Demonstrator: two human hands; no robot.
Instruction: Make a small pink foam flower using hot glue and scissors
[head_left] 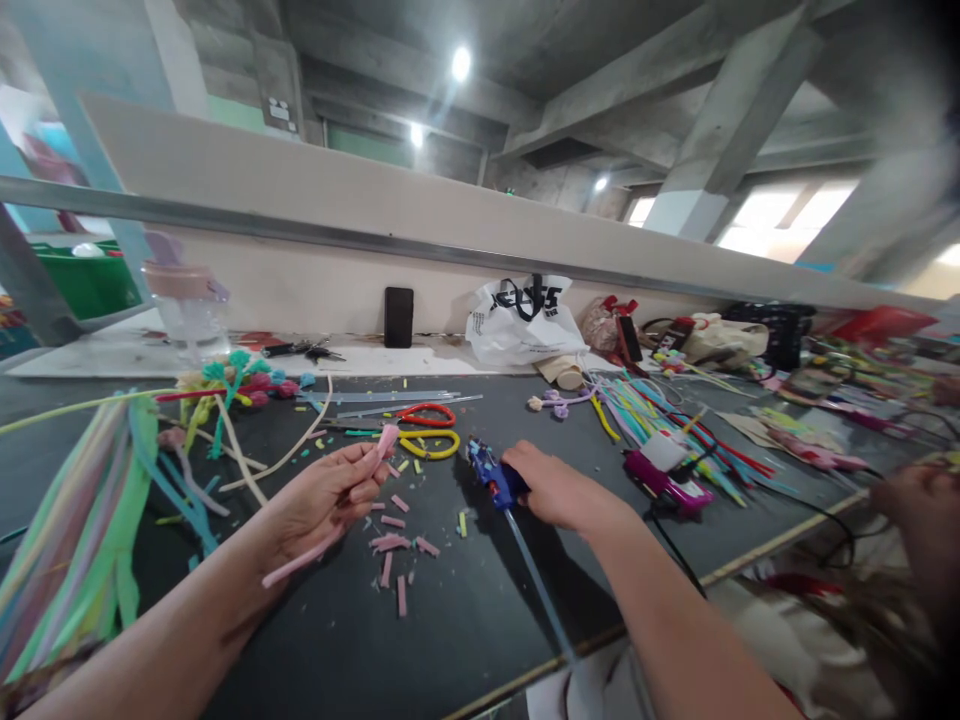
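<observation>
A pink strip (385, 442) was held up by the left hand (341, 490), its end pinched between thumb and fingertips above the table (337, 650). From beneath the same hand a thin pink stem (300, 562) was seen to slant toward the forearm; whether strip and stem were joined could not be told, the meeting point being covered by the fingers. A blue glue gun (491, 475) was gripped by the right hand (551, 485), with the fingers curled about its far side and partly hidden, so that pressure on any trigger could not be made out. From its rear a translucent glue stick (538, 580) was extended toward the near table edge.

The strip was judged light, soft and easily creased, best taken by a gentle pinch low down, with the upper end left uncrushed. The stem was judged bendable, to be supported near its middle. The gun was judged rigid and somewhat heavier, to be taken by its handle and kept clear of at the nozzle, where heat might be met. The long stick was thought slick and liable to be snagged. Between the hands, short pink pieces (391, 543) were scattered, with yellow-handled scissors (429, 434) lying beyond them.
</observation>
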